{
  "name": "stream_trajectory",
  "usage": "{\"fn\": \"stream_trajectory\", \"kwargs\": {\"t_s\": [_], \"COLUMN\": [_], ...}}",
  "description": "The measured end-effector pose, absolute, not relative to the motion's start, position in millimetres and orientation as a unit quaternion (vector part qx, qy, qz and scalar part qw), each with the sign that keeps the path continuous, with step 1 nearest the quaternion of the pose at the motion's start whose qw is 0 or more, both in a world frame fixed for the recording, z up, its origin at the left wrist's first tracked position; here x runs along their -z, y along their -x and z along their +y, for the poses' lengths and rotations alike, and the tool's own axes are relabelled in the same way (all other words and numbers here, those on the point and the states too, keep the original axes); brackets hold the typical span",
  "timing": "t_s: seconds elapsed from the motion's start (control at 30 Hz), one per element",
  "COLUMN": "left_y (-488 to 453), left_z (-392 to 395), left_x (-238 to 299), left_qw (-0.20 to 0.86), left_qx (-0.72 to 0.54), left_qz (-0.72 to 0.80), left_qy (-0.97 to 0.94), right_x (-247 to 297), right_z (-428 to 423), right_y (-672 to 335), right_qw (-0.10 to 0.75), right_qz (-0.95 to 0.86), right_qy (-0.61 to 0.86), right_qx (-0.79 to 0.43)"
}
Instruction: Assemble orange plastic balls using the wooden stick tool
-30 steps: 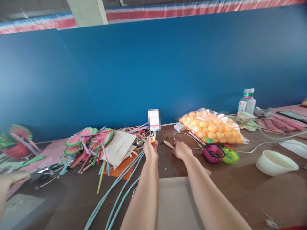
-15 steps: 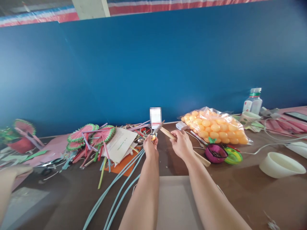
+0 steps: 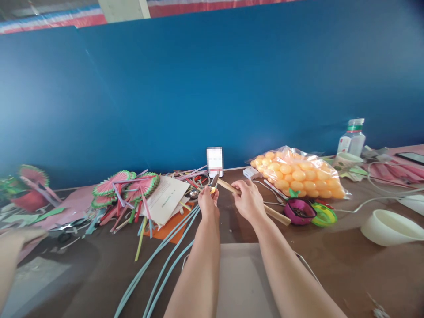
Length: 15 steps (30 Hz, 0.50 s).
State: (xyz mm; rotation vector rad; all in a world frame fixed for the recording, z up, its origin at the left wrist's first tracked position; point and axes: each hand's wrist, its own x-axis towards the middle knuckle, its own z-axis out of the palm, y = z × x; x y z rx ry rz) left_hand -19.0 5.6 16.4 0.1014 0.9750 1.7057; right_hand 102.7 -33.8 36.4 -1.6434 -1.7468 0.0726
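Note:
In my left hand [image 3: 208, 202], closed near the back of the table, is a small bladed tool [image 3: 215, 180] with a dark pointed blade and a yellow part at the fingers. Its exact kind is not clear. My right hand [image 3: 249, 198] grips a long pale wooden stick [image 3: 277, 215] that slants from lower right up to the blade. The stick's far end lies close beside the blade; I cannot tell whether they touch. Behind my left hand a white phone-like panel [image 3: 215, 162], partly blurred out, stands against the blue wall.
Paper watermelon fans [image 3: 114, 183], printed sheets [image 3: 165, 198] and pale blue tubes [image 3: 159, 247] lie left. At right are a bag of orange balls [image 3: 298, 176], a purple bowl [image 3: 300, 212], a cream bowl [image 3: 380, 234] and a bottle [image 3: 353, 139]. Another person's hand [image 3: 28, 236] shows far left.
The blade has swung from pointing up and right to nearly upright. The stick's far end has shifted left towards it, and my right hand has moved slightly left.

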Motion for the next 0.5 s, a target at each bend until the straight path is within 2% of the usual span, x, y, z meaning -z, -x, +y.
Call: {"fn": "stream_trajectory", "kwargs": {"t_s": [0.2, 0.4, 0.5], "left_y": [18.8, 19.1, 19.1], "left_z": [6.4, 7.7, 7.6], "left_x": [-17.3, -16.5, -17.7], "left_qw": [0.554, 0.562, 0.560], "left_qx": [-0.729, -0.725, -0.729], "left_qz": [0.402, 0.397, 0.392], "left_qy": [-0.019, -0.021, -0.018], "right_x": [-36.6, -35.2, -37.1], "right_z": [-32.4, -32.4, -32.6], "right_y": [-103.9, -102.9, -103.5], "right_qw": [0.407, 0.387, 0.415], "right_qz": [-0.662, -0.680, -0.661], "right_qy": [0.629, 0.622, 0.625], "right_qx": [-0.013, -0.033, -0.024]}}
